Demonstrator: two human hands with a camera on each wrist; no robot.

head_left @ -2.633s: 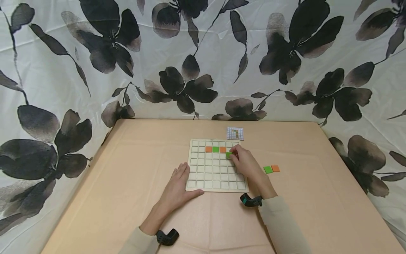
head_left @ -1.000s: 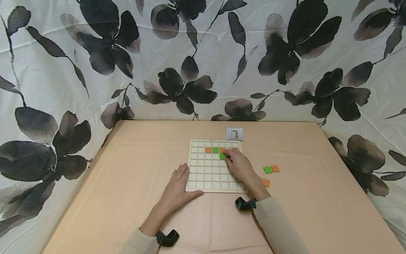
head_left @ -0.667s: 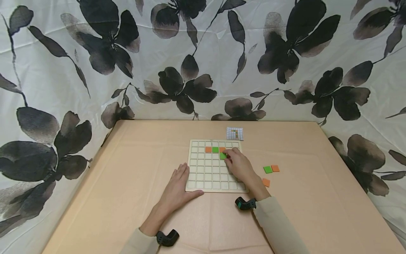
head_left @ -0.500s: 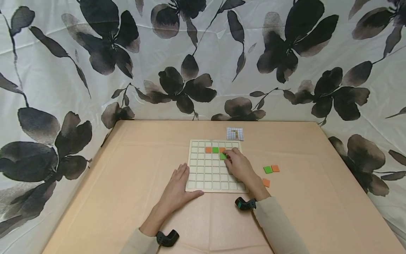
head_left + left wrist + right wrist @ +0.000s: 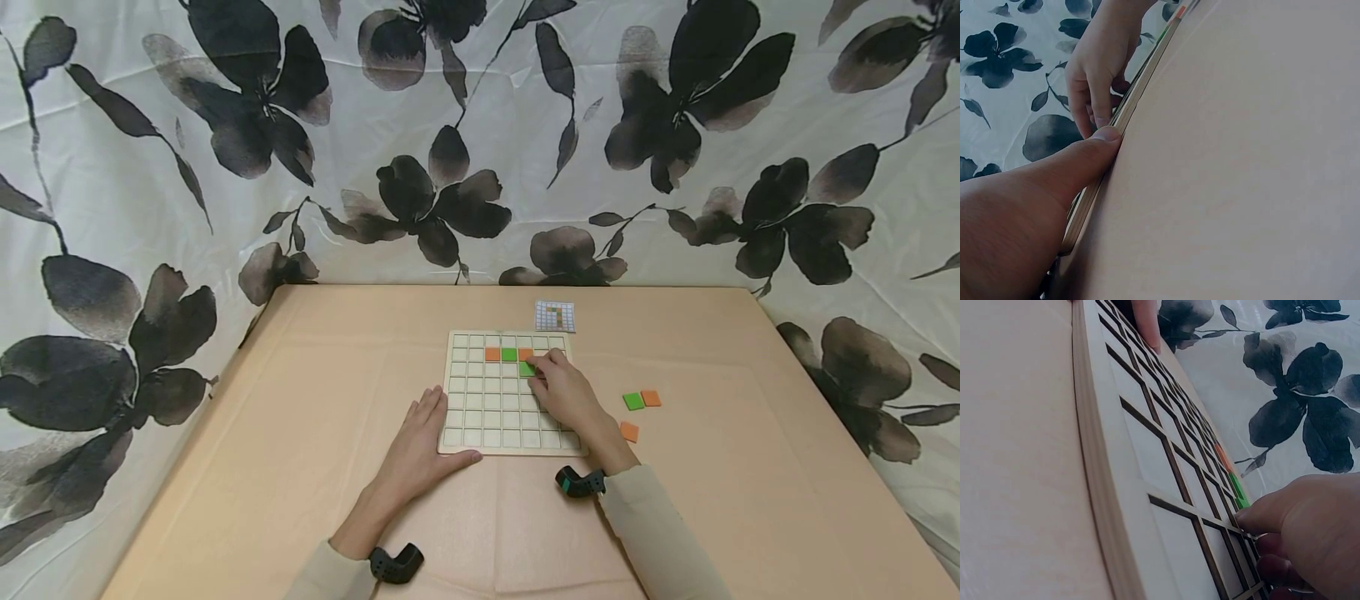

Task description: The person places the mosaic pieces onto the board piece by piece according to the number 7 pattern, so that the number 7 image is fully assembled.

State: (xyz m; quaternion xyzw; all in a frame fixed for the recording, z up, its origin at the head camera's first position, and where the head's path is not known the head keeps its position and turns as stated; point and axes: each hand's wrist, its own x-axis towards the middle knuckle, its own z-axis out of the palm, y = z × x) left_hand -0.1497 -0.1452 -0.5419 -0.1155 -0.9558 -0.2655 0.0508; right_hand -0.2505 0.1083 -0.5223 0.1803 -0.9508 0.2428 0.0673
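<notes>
The pale grid board lies on the table in the head view. In one of its upper rows sit an orange tile, a green tile and another orange tile. Just below that last one, my right hand pinches a green tile at its right side, index finger above and thumb below. My left hand rests at the board's lower left corner, fingers straight along its left edge. In the left wrist view, the left thumb lies against the front edge.
To the right of the board are a loose green tile and an orange tile side by side. Another orange tile lies beside the right wrist. A small printed grid card is behind the board, and a floral cloth hangs beyond the table.
Since the oldest frame, my right hand has shifted slightly left with the green tile, uncovering the loose orange tile by the wrist. Over the last second it barely moves. The left hand stays put.
</notes>
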